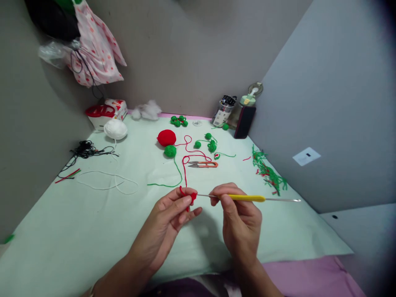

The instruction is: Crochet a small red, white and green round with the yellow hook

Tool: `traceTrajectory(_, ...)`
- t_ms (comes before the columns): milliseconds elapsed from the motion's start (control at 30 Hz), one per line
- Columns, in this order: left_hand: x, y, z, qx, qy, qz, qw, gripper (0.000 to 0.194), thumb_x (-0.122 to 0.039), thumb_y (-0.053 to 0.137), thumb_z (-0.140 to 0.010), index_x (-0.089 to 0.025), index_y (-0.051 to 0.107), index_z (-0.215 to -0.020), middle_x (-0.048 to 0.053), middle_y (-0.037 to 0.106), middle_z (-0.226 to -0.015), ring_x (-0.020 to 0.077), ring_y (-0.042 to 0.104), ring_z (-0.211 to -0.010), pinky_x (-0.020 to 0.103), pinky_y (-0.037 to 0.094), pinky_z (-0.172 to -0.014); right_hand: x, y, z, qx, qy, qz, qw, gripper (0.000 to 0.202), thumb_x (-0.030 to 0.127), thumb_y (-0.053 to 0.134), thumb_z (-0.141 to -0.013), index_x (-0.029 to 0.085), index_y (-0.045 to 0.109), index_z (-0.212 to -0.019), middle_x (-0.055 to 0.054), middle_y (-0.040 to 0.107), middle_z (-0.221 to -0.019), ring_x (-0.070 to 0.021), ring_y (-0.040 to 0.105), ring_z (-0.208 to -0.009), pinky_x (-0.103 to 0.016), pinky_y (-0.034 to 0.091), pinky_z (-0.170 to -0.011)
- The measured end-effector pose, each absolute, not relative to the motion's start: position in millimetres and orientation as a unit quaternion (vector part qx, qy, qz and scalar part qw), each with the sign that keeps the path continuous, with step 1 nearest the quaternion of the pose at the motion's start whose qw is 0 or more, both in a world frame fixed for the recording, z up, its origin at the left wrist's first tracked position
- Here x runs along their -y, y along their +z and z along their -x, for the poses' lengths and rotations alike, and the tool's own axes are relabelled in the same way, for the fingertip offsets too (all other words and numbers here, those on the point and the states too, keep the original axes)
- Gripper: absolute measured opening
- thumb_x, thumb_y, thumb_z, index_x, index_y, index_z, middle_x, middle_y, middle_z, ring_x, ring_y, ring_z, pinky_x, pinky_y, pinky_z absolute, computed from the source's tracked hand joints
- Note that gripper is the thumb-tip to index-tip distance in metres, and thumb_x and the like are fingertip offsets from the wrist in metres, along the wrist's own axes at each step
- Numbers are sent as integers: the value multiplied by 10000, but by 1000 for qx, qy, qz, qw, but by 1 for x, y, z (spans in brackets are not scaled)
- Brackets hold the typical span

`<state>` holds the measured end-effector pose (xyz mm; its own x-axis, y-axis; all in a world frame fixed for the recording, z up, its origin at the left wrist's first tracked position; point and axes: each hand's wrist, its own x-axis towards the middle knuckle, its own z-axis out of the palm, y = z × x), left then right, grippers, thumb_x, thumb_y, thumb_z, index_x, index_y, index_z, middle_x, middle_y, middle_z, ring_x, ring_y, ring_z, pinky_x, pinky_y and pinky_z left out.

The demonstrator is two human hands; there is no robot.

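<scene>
Between the thumb and fingers of my left hand is a small red crochet piece. Red yarn runs from it up the table to a red yarn ball. My right hand grips a double-ended crochet hook by its yellow handle. The hook's left end reaches the red piece; whether it sits inside a stitch is too small to tell. Its other metal tip points right, free of anything. Beyond my hands lie orange thread snips and a green yarn ball.
Green crocheted balls lie past the snips. Yarn scraps are heaped at right, below a dark phone and a pen holder. White yarn, black cord and a tissue box are at left. Walls enclose the table.
</scene>
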<state>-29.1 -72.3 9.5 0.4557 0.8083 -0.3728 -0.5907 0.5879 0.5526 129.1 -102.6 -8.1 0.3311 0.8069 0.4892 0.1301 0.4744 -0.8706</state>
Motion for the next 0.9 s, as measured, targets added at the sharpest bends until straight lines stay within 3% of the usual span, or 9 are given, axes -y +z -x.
traceTrajectory(433, 72, 5, 29, -315, 421, -136, 840, 119, -181, 904, -800, -178, 805, -867, -44, 669, -701, 50, 510, -558, 374, 622, -982, 105, -8, -128, 536, 251, 447, 671, 197, 176, 604, -1046, 256, 781, -1010, -8, 702, -889, -147, 611, -816, -291, 502, -727)
traceTrajectory(900, 74, 5, 29, -315, 420, -139, 840, 186, -206, 948, -744, -173, 797, -848, -44, 684, -709, 46, 507, -544, 370, 625, -969, 105, -7, -128, 549, 230, 458, 660, 206, 180, 591, -1055, 269, 772, -1015, 6, 711, -903, -146, 634, -847, -291, 513, -755)
